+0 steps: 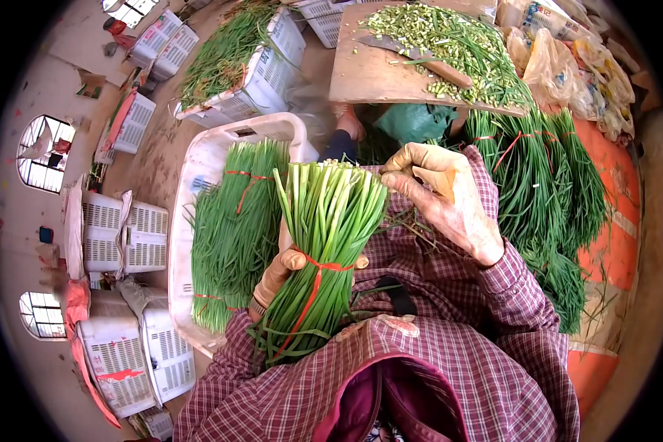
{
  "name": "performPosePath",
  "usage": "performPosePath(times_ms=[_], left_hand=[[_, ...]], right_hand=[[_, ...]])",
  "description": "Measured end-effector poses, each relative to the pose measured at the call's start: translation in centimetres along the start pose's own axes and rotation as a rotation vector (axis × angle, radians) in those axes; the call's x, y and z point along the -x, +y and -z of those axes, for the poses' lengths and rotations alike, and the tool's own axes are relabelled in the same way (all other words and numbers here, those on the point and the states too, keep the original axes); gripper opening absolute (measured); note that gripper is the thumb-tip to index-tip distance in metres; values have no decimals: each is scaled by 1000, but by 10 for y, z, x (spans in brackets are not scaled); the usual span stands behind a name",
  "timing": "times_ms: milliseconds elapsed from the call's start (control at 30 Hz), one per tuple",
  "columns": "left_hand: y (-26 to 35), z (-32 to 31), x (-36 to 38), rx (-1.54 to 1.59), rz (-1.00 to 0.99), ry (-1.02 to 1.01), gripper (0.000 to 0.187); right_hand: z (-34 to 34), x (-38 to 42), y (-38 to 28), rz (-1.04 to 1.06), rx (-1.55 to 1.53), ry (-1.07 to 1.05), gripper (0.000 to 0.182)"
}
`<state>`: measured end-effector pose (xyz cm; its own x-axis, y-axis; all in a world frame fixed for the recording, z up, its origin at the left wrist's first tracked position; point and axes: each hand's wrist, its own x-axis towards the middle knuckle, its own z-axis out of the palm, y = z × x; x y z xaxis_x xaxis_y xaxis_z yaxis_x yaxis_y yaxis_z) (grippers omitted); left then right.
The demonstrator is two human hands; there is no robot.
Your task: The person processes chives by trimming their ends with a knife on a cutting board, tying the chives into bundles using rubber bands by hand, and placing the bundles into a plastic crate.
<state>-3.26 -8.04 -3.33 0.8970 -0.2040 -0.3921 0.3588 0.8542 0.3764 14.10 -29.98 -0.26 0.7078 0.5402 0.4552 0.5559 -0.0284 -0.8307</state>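
My left hand (281, 271) is wrapped round a bundle of garlic chives (331, 214) tied with red string (318, 274). The pale cut ends face up and away from me, and the green leaves hang toward my lap. At the bundle's upper right edge, my right hand (449, 193) has thumb and fingers pinched together; what lies between them is too small to make out. A few loose dry bits (416, 225) rest on the checked clothing beneath that hand.
Left of me stands a white crate (180, 250) holding tied chives (236, 214). Ahead, a wooden board (353, 77) carries a knife (420, 60) and chopped stem ends (427, 26). More tied bundles (527, 177) lie at right, near plastic bags (567, 70). Stacked crates (125, 232) line the far left.
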Motion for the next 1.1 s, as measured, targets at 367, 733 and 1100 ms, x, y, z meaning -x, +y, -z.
performPosePath(times_ms=[367, 733, 1100], left_hand=[[-1, 10, -3, 58, -29, -58, 99], [5, 11, -1, -272, -96, -55, 91], [0, -3, -1, -278, -92, -53, 87]], right_hand=[[52, -25, 40, 164, 473, 385, 4], [107, -17, 44, 78, 665, 438, 20], [-3, -22, -15, 377, 446, -61, 12]])
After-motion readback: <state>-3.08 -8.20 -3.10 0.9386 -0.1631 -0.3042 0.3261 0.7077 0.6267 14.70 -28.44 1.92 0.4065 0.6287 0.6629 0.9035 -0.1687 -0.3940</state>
